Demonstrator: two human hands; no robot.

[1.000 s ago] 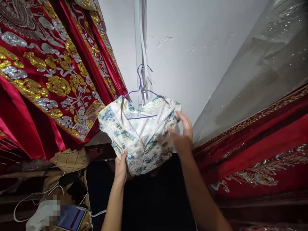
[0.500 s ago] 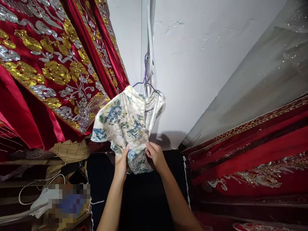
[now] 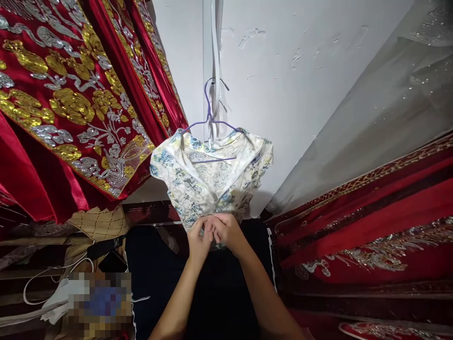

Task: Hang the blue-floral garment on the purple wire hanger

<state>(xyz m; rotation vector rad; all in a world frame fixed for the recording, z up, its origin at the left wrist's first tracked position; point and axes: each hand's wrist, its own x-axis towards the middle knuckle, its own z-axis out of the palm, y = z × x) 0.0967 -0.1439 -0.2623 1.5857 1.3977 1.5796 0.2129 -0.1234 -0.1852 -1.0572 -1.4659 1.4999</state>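
Left hand (image 3: 198,241) and right hand (image 3: 228,231) pressed together, pinching hem of floral top (image 3: 212,177) on purple hanger (image 3: 211,118) against far wall; fingertips buried in fabric, hook attachment hard to see.

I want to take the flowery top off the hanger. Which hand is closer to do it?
Probably the right hand: both pinch the flowery top's bottom hem side by side, but the right sits slightly higher, nearer the purple hanger. It's nearly even.
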